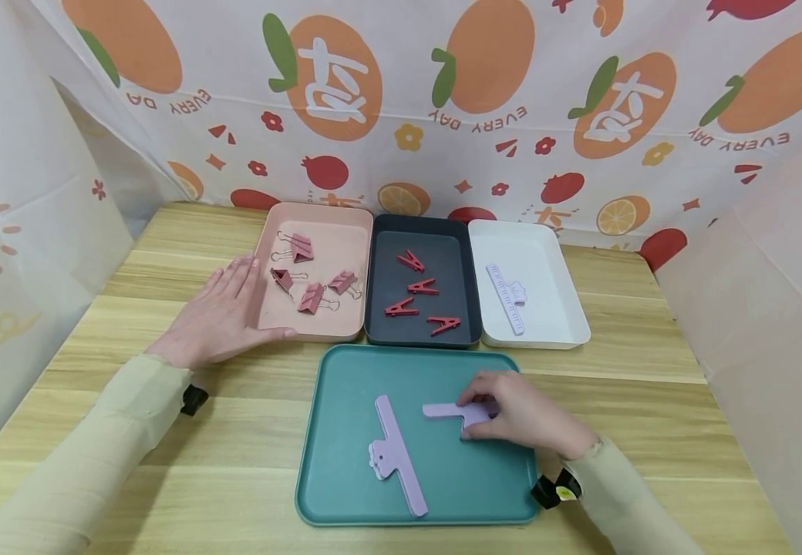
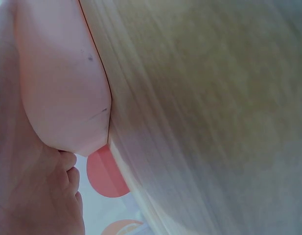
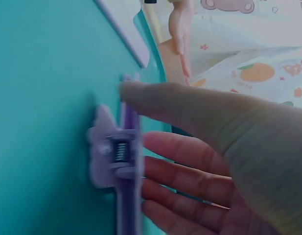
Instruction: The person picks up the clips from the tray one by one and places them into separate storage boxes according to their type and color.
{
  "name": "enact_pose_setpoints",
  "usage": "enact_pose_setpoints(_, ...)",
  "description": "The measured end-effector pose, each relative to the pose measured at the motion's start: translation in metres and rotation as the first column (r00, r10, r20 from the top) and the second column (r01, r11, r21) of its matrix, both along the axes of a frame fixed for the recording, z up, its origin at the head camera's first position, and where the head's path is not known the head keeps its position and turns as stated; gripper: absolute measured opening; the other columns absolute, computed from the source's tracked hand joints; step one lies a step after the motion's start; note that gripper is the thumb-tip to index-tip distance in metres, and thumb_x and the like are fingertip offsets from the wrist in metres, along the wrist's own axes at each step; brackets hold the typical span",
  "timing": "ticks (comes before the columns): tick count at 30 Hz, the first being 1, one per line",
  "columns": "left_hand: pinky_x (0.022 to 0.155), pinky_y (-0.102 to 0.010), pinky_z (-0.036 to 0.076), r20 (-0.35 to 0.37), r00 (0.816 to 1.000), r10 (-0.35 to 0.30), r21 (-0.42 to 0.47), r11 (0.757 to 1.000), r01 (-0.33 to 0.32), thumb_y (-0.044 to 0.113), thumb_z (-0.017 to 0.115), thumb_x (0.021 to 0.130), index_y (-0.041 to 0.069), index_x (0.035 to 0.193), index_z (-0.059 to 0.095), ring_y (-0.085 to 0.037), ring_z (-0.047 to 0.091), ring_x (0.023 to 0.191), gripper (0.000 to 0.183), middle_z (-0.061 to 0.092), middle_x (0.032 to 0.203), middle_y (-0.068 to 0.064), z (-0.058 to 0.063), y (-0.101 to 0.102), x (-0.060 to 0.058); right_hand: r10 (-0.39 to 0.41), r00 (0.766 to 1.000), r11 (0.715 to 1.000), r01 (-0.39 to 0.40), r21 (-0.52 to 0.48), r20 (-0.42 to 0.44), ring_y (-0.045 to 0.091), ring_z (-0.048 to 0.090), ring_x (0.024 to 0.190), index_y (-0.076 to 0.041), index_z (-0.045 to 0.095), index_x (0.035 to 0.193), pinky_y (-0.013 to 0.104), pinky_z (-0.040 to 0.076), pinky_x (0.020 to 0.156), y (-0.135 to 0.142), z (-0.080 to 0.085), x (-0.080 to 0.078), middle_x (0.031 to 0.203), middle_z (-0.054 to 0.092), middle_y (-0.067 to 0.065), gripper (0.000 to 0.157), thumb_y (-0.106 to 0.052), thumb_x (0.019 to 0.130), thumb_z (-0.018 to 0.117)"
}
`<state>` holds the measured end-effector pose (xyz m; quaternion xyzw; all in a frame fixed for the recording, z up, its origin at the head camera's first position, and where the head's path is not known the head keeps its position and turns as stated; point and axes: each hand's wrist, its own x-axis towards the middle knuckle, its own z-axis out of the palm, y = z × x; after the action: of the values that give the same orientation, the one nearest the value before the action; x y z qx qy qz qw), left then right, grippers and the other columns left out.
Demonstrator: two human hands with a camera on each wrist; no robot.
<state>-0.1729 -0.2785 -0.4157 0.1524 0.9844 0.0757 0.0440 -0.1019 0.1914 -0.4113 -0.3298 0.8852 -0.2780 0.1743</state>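
My right hand (image 1: pixel 519 412) pinches a light purple bag clip (image 1: pixel 440 410) over the teal tray (image 1: pixel 345 370). In the right wrist view the thumb lies at that clip's (image 3: pixel 128 205) long bar, and its spring shows. Another purple bag clip (image 1: pixel 401 462) lies slanted on the teal tray, left of this hand. My left hand (image 1: pixel 217 316), fingers extended, rests against the left wall of the pink tray (image 1: pixel 276 320). The left wrist view shows the palm beside the tray's outer wall (image 2: pixel 67 83). Inside that tray lie several pink binder clips (image 1: pixel 311 297).
Beside the pink tray stands a dark grey tray (image 1: pixel 456 247) with several small red clothespins (image 1: pixel 422 287). Right of it, a white tray (image 1: pixel 547 270) holds one purple bag clip (image 1: pixel 507 301). A fruit-print cloth (image 1: pixel 401 77) hangs behind the wooden table (image 1: pixel 637 331).
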Motion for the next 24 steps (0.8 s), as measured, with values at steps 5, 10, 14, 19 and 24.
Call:
enact_pose_setpoints(5, 0.121, -0.054, 0.002, -0.001, 1.000, -0.001, -0.004, 1.000, 0.001, 0.082, 0.053, 0.084, -0.009, 0.158, 0.002, -0.042, 0.000, 0.152, 0.128, -0.002, 0.166, -0.026, 0.0000, 0.0001, 0.0000, -0.029, 0.997, 0.999, 0.027, -0.030, -0.071, 0.010, 0.059, 0.087, -0.014, 0.077, 0.109, 0.028, 0.054, 0.073, -0.0022, -0.0048, -0.0075, 0.103, 0.068, -0.008, 0.032, -0.031, 0.084, 0.087)
enact_pose_setpoints(10, 0.121, -0.055, 0.002, -0.001, 1.000, -0.002, -0.005, 1.000, 0.002, 0.083, 0.052, 0.084, -0.008, 0.158, 0.002, -0.042, 0.000, 0.152, 0.128, -0.003, 0.166, -0.026, 0.0002, 0.0003, -0.0001, -0.038, 0.995, 0.999, 0.037, -0.017, -0.087, 0.010, 0.059, 0.091, -0.014, 0.077, 0.112, 0.028, 0.054, 0.076, -0.0022, -0.0048, -0.0069, 0.107, 0.067, -0.008, 0.037, -0.033, 0.082, 0.088)
enact_pose_setpoints(14, 0.121, -0.055, 0.002, 0.001, 1.000, 0.000, -0.005, 1.000, 0.000, 0.084, 0.052, 0.084, -0.008, 0.158, 0.001, -0.042, 0.000, 0.152, 0.129, -0.003, 0.166, -0.026, -0.0003, 0.0002, -0.0004, -0.044, 0.994, 0.998, 0.047, 0.029, -0.100, 0.010, 0.056, 0.097, -0.015, 0.075, 0.116, 0.029, 0.053, 0.081, -0.0013, -0.0053, -0.0034, 0.112, 0.064, -0.008, 0.044, -0.032, 0.079, 0.091)
enact_pose_setpoints(19, 0.121, -0.055, 0.001, -0.004, 1.000, 0.001, 0.002, 1.000, -0.001, 0.084, 0.053, 0.083, -0.008, 0.159, 0.002, -0.042, 0.001, 0.152, 0.129, -0.002, 0.166, -0.026, -0.0011, -0.0002, -0.0007, -0.058, 0.989, 0.996, 0.066, 0.053, -0.136, 0.011, 0.055, 0.098, -0.016, 0.075, 0.118, 0.029, 0.053, 0.080, -0.0019, -0.0072, -0.0009, 0.115, 0.064, -0.008, 0.041, -0.030, 0.081, 0.089)
enact_pose_setpoints(24, 0.121, -0.056, 0.003, -0.002, 1.000, 0.008, 0.010, 1.000, -0.008, 0.084, 0.054, 0.083, -0.007, 0.159, 0.001, -0.043, 0.002, 0.152, 0.129, -0.001, 0.166, -0.027, -0.0016, 0.0003, -0.0013, -0.069, 0.991, 0.998, 0.069, 0.003, -0.113, 0.009, 0.057, 0.098, -0.017, 0.076, 0.118, 0.028, 0.053, 0.080, -0.0008, -0.0088, -0.0027, 0.112, 0.064, -0.011, 0.033, -0.032, 0.089, 0.082)
